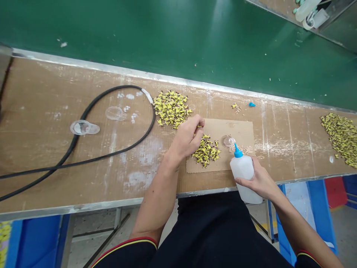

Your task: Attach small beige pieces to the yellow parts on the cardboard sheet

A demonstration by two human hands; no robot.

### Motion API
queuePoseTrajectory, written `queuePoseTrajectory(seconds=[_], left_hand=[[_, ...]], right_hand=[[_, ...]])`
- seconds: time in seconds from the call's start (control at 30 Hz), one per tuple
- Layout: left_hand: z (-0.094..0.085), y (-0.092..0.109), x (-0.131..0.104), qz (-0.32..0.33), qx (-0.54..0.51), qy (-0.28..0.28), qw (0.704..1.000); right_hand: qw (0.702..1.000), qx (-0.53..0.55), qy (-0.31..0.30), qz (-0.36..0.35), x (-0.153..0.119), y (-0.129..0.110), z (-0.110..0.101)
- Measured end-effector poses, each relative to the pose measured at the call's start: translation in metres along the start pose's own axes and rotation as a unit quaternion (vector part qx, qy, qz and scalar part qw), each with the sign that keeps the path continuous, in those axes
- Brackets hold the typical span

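My right hand (258, 179) is wrapped round a translucent white squeeze bottle (242, 169), which tilts with its blue nozzle over the right part of a cardboard sheet (223, 128). Just beyond the nozzle tip is a small clear round dish (228, 140), with tiny beige pieces (247, 149) beside it. My left hand (191, 136) is closed in a pinch above the sheet's left edge; what its fingers hold is too small to name. Small yellow and dark pieces (206, 152) lie heaped on the sheet near that hand.
A larger yellow heap (170, 108) lies behind my left hand, another (341, 137) at far right. A black cable (96, 100) loops across the left, near two clear plastic scoops (83, 127). A blue cap (251, 104) sits near the back edge. Green surface (167, 41) lies beyond.
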State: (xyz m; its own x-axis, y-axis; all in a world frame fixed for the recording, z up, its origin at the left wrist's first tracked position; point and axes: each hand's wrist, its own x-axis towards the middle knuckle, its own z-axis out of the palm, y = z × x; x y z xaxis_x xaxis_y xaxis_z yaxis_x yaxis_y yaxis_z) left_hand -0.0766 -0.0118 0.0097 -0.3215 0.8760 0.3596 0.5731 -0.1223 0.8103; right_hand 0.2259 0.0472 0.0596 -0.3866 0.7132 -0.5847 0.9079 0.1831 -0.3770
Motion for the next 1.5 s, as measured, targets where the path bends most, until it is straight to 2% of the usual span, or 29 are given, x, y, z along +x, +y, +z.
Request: queuePoseTrajectory(seconds=[0.73, 1.5], left_hand=[[-0.003, 0.0016, 0.0004, -0.004, -0.005, 0.005, 1.0], [-0.0044, 0.0037, -0.0004, -0.008, -0.005, 0.005, 1.0]], right_hand=[[0.999, -0.034, -0.037, 0.018, 0.0016, -0.0099, -0.0084], [0.999, -0.028, -0.029, 0.024, 0.0017, -0.008, -0.0055]])
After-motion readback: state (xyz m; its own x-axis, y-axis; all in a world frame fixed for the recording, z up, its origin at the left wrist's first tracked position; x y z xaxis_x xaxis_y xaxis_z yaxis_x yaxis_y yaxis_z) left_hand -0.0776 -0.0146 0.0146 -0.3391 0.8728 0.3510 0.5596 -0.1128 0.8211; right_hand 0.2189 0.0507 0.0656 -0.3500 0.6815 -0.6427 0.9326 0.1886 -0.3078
